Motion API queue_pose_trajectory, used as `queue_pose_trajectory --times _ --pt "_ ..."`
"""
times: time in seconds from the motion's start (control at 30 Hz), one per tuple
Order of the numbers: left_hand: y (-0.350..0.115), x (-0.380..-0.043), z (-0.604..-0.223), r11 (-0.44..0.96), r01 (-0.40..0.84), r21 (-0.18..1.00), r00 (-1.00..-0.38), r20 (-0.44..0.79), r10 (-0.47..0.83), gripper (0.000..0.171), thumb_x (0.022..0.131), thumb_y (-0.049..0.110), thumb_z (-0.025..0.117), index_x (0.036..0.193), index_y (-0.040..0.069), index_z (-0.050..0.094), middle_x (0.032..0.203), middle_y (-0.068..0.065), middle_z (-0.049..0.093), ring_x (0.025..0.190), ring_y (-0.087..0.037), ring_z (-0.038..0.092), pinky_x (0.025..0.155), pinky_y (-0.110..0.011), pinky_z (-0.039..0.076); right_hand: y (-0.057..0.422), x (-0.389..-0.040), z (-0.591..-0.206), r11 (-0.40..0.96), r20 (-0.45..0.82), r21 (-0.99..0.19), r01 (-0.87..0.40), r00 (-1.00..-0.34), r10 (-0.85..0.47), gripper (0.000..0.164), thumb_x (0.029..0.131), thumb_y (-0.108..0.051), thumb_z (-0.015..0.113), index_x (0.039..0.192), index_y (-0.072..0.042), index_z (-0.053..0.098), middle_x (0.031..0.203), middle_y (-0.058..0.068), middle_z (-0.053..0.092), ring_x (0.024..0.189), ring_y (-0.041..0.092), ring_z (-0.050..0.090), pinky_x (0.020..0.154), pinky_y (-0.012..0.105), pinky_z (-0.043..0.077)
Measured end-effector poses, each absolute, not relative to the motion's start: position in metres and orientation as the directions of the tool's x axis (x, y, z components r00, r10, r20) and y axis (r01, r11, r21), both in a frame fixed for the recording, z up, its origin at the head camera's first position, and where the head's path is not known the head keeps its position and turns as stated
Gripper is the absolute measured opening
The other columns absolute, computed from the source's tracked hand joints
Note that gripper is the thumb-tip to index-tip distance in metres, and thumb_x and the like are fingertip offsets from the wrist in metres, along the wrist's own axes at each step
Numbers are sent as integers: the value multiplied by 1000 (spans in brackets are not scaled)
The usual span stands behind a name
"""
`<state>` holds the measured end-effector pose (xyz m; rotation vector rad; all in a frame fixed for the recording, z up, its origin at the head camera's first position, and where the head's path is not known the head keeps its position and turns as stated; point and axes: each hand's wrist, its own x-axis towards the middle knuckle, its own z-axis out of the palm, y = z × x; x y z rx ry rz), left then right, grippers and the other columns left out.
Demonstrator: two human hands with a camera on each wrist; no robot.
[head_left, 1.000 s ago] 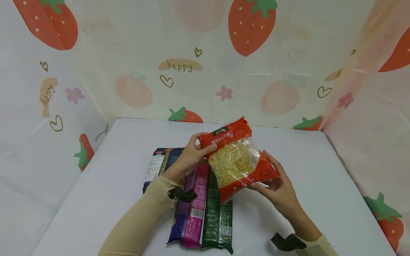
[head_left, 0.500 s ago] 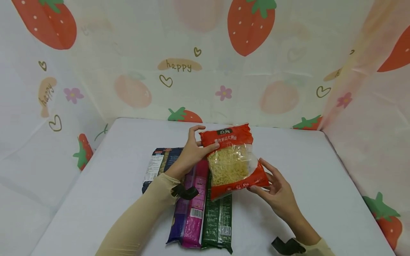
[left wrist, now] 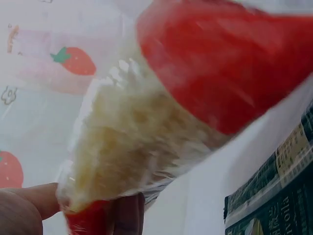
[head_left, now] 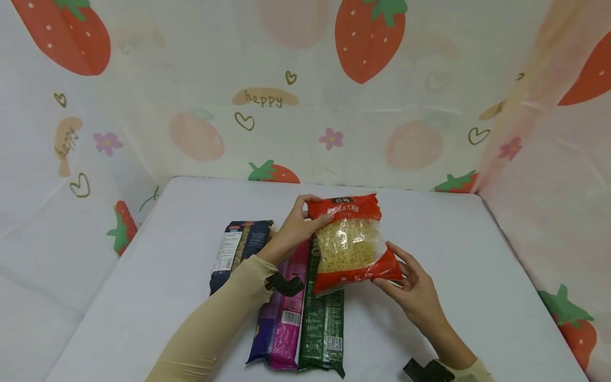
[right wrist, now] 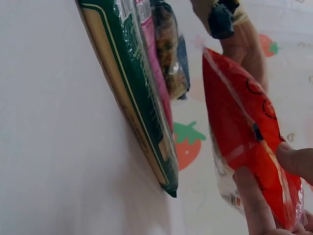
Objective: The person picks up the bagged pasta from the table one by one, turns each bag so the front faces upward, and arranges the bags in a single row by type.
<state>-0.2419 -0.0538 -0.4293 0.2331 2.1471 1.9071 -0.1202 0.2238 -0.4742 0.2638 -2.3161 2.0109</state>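
Both hands hold a red bag of pasta (head_left: 350,244) with a see-through middle, raised over the table. My left hand (head_left: 298,228) pinches its upper left corner, thumb on the printed front. At the lower right corner, my right hand (head_left: 415,292) grips the red end between thumb and fingers, as the right wrist view also shows at the fingers (right wrist: 252,200). Under the bag lies a green spaghetti pack (head_left: 322,334), its upper part covered by the bag. Beside it is a pink and purple pack (head_left: 286,339), partly behind the left wrist.
A dark blue pack with a white label (head_left: 226,252) lies left of the pink one, partly behind the left forearm. All packs rest on a white table (head_left: 453,239). A strawberry-print curtain (head_left: 372,106) stands along the back and sides.
The red bag has turned from a slant to nearly upright and come down a little. Both hands keep hold of it, the left shifting slightly right.
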Motion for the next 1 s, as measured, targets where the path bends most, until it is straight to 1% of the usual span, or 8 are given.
queue_pose_trajectory --times 0.13,0.23,0.37,0.43,0.63,0.77,0.9,1.0 --pt "-49 -243 -431 142 -69 987 -946 -110 306 65 105 31 73 158 18 39 148 -26 49 119 -36 64 100 -52 57 228 -120 -472 165 119 -978 -127 -991 -53 81 93 -5 85 163 -11 45 149 23 61 119 7 69 91 27 61" --pt "-45 -245 -432 118 -102 988 -933 -136 333 72 104 27 74 162 16 33 153 -28 44 127 -38 61 106 -53 54 233 -121 -470 173 88 -981 -91 -996 -30 79 94 -9 85 163 -14 46 148 24 61 116 7 70 92 25 60" --pt "-34 -249 -434 46 -165 985 -921 -171 349 80 103 21 76 164 14 25 155 -29 44 128 -38 62 110 -53 52 244 -123 -470 172 67 -983 -69 -998 -15 80 96 -10 83 164 -15 43 150 24 59 113 9 72 92 24 60" --pt "-27 -252 -435 10 -188 982 -920 -179 349 82 102 18 76 164 14 23 155 -29 45 127 -39 65 110 -52 53 249 -126 -471 167 49 -985 -51 -999 -12 80 97 -11 82 165 -16 42 151 22 58 113 9 72 92 24 60" --pt "-4 -262 -442 -61 -223 973 -924 -191 331 77 103 14 75 163 13 28 159 -28 41 133 -40 61 109 -48 55 263 -135 -475 140 -30 -990 31 -1000 4 80 99 -19 81 167 -24 39 154 14 57 113 5 71 93 22 59" --pt "12 -272 -449 -99 -234 967 -932 -194 305 75 102 12 75 163 10 32 162 -28 39 138 -40 57 110 -48 53 271 -144 -476 100 -50 -994 51 -999 8 81 100 -18 80 168 -22 38 154 15 56 115 4 70 93 22 59" --pt "25 -280 -452 -101 -241 965 -928 -199 315 77 102 12 75 165 11 31 164 -26 37 143 -40 52 114 -50 50 279 -153 -480 68 -68 -995 69 -998 19 80 101 -17 78 169 -20 35 161 21 48 118 1 67 94 24 59" --pt "33 -286 -454 -89 -231 969 -920 -188 344 80 102 12 74 167 13 28 168 -25 34 147 -39 49 116 -51 48 286 -160 -482 33 -80 -996 81 -996 30 81 102 -17 77 170 -21 33 168 21 39 122 1 64 97 27 58"
